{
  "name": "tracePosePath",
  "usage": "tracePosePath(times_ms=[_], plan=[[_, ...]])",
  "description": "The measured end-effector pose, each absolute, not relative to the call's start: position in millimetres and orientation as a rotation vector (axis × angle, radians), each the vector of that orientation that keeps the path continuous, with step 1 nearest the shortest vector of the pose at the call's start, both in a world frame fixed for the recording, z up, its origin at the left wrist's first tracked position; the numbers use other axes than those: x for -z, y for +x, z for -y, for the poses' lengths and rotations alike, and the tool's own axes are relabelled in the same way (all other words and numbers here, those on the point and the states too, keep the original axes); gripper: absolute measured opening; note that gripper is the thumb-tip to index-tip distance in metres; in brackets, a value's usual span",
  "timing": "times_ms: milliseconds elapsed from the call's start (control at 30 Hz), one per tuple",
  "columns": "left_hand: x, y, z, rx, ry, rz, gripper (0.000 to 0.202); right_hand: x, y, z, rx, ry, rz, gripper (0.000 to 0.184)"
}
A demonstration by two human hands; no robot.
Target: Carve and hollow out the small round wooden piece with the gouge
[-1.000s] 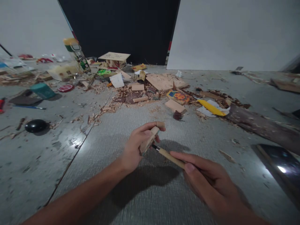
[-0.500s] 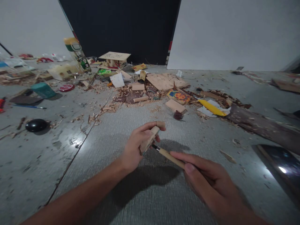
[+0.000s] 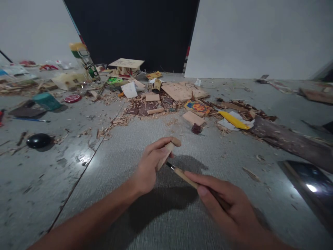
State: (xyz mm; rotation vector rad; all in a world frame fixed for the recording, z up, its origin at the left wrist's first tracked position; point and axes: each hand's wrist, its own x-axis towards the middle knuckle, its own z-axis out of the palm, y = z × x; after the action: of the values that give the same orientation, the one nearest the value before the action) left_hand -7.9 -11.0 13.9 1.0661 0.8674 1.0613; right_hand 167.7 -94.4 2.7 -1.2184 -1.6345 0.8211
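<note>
Centrally, the left hand (image 3: 148, 170) is closed around a small wood block (image 3: 166, 152), fingers curled over its top and thumb on the near face, holding it tilted above the grey floor (image 3: 125, 208). The right hand (image 3: 229, 208) is closed around the wooden handle of a carving tool (image 3: 182, 174), whose dark metal tip touches the lower edge of the wood block. Far beyond the hands lies a pile of wood shavings (image 3: 145, 106) with flat wood pieces. A black oval object (image 3: 39, 140) rests far left; a yellow tool (image 3: 233, 120) lies far right.
</note>
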Motion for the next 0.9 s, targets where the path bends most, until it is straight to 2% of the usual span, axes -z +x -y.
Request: tracePosePath(times_ms=[200, 433, 633, 900], plan=[[-15, -8, 12, -1.039, 1.106, -0.849, 0.027, -1, 168, 96, -0.74, -1.185, 1.678, 0.034], [-16, -8, 11, -1.032, 1.126, -0.838, 0.03, 8, 167, 97, -0.799, -1.237, 1.604, 0.027], [-15, -7, 13, -1.005, 1.09, -0.811, 0.033, 6, 170, 99, -0.587, -1.12, 1.761, 0.05], [-11, -5, 12, -1.002, 1.055, -0.765, 0.036, 3, 165, 97, -0.594, -1.182, 1.701, 0.033]])
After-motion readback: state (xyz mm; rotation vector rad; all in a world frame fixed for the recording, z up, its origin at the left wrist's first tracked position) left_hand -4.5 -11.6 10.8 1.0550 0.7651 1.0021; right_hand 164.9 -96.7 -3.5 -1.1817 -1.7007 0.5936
